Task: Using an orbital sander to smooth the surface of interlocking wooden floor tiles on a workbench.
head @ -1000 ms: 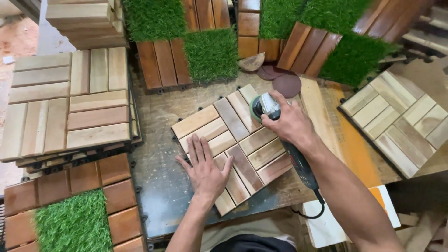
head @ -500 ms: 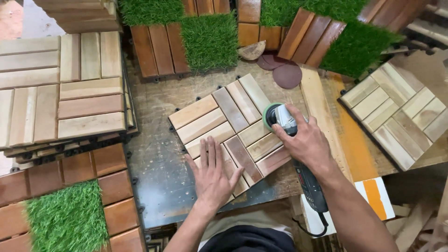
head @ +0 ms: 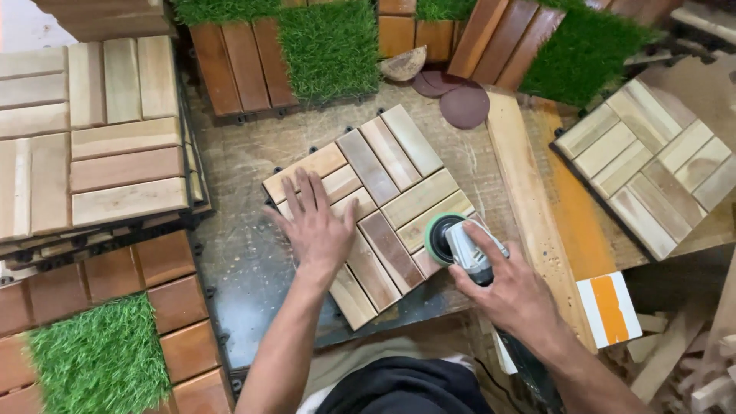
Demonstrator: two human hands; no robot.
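Bench: worn grey worktop (head: 253,176), stacked slatted tiles around.
Tile: square pale-and-brown wooden slat deck tile (head: 376,207), centre.
Left hand (head: 318,226): flat, fingers spread, pinning it.
Right hand (head: 510,287): wrapped round grey round-pad sander (head: 460,244), moved from twelve o'clock corner to four (sanding progresses).

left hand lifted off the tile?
No, the left hand lies flat, fingers spread, on the wooden deck tile, while the right hand grips the sander at the tile's right edge.
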